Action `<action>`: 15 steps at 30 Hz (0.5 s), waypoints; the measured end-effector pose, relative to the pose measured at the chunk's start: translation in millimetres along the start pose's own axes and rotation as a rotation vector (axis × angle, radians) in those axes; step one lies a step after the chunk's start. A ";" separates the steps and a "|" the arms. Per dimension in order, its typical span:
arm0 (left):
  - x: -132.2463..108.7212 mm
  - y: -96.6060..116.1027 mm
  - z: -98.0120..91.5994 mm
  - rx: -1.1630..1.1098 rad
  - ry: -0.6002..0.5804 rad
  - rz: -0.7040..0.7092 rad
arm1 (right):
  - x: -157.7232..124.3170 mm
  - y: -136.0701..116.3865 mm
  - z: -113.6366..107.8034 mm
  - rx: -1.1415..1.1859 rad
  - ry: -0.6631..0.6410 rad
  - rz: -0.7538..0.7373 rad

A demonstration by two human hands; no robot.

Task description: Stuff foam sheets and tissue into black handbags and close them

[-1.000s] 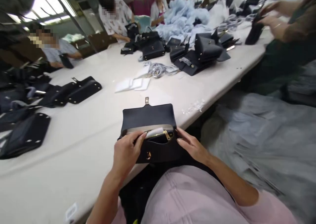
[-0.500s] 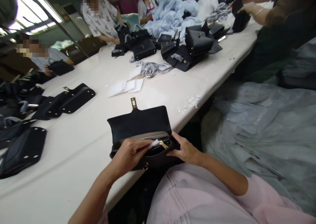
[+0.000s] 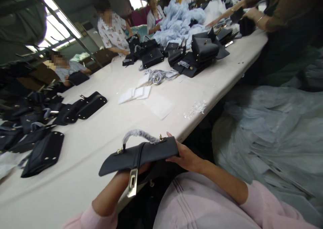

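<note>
At the table's near edge is a black handbag (image 3: 151, 155) with a gold-tone clasp plate (image 3: 132, 183) hanging from its flap. Clear wrap covers its curved top handle (image 3: 138, 133). My right hand (image 3: 185, 156) grips the bag's right end, thumb on the near side and fingertips showing on the far side. Under the flap is my left hand (image 3: 122, 182); its fingers are hidden, so I cannot see whether they hold anything. The flap lies over the bag's opening, tilted toward me, and the inside is out of sight.
Several black bags lie on the table to the left (image 3: 46, 150) and farther back (image 3: 204, 48). White pads (image 3: 136, 93), wrapped straps (image 3: 157, 76) and plastic scraps (image 3: 195, 109) lie ahead. Plastic sheeting (image 3: 267, 138) is piled right. Co-workers (image 3: 112, 30) stand around the table.
The flap, laid back away from me before, has come over toward me, bringing the handle into view. My left hand, earlier pinching a small white piece by the zipper, is now beneath the flap.
</note>
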State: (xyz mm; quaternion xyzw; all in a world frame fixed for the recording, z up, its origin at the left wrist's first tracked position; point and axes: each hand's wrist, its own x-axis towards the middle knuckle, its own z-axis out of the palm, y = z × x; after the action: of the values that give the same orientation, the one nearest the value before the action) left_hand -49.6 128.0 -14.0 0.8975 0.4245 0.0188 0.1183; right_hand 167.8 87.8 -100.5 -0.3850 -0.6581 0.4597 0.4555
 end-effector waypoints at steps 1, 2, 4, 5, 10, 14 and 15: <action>-4.2 -2.5 -2.2 0.001 0.019 -0.015 | 0.7 -1.4 -1.2 -0.004 0.011 -0.014; -8.5 -4.1 -6.2 0.003 0.036 -0.029 | 1.8 -3.2 -2.9 -0.014 0.027 -0.029; -15.9 -3.3 -17.2 -0.045 0.079 -0.059 | 5.0 -8.3 -6.8 -0.030 0.053 -0.050; -18.8 -1.1 -23.2 -0.103 0.115 -0.079 | 7.1 -11.3 -8.5 -0.026 0.052 -0.050; -26.7 16.1 -40.0 -0.436 0.282 -0.144 | 18.1 -22.3 -4.9 -0.035 -0.004 -0.048; -26.0 27.0 -36.7 -0.522 0.317 -0.099 | 20.7 -18.6 2.8 -0.099 0.069 0.031; -24.0 28.5 -36.0 -0.495 0.355 -0.091 | 20.5 -17.0 2.9 -0.093 0.079 0.061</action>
State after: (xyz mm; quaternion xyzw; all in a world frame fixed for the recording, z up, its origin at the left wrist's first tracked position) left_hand -48.1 99.2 29.1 0.8040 0.4608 0.2730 0.2581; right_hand 157.6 101.3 -79.7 -0.4434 -0.6483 0.4266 0.4485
